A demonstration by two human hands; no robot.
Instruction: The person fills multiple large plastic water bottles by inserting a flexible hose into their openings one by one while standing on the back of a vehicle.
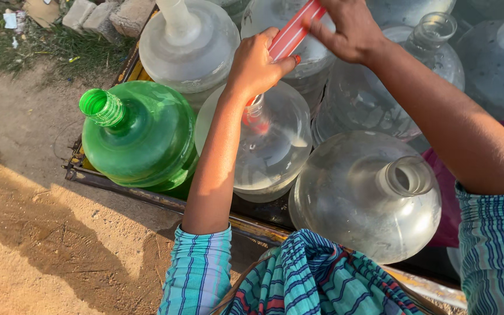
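Gripping a red-and-white striped strip point(291, 32) between them, the left hand point(258, 64) curls shut on its lower end while the right hand point(351, 29) pinches the upper end closed, apparently holding it taut over the red-capped neck of a clear water jug point(272, 146) just below the left hand. A green jug point(141, 134) with an open neck lies left of that hand (on its side), and another clear jug point(368, 195) stands under the right forearm. What the strip is stays unclear; its top is cut off.
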